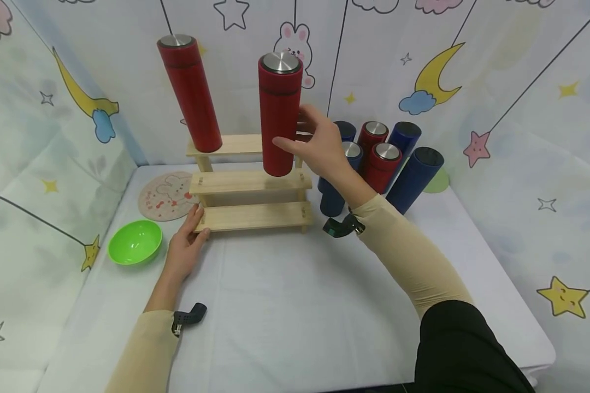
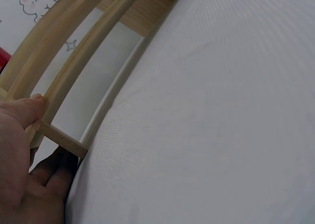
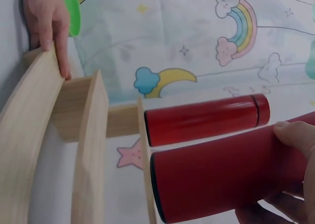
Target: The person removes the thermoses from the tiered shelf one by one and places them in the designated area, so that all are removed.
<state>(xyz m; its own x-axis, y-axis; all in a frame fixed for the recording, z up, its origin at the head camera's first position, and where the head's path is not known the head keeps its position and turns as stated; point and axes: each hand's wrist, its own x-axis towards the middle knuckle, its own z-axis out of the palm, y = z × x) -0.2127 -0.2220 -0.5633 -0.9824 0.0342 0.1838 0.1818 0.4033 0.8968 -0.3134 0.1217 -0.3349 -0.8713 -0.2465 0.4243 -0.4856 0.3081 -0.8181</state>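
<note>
My right hand (image 1: 319, 139) grips a red thermos (image 1: 280, 114) with a silver-topped lid, thumb in front and fingers behind. The thermos is upright, its base by the top tier of a three-tier wooden rack (image 1: 255, 217); whether it touches is unclear in the head view. In the right wrist view, its dark base edge (image 3: 156, 189) is close to the top board (image 3: 143, 160). Another red thermos (image 1: 190, 95) stands at the top tier's left end. My left hand (image 1: 183, 248) holds the rack's lower left end, thumb (image 2: 29, 108) on the wood and fingers (image 2: 54, 177) around the end.
Several blue and red thermoses stand grouped right of the rack, including a red one (image 1: 384, 164) and a leaning blue one (image 1: 415, 177). A green bowl (image 1: 135, 243) and a round rabbit-patterned mat (image 1: 164, 197) lie at left. A green mat (image 1: 437, 182) shows behind the group.
</note>
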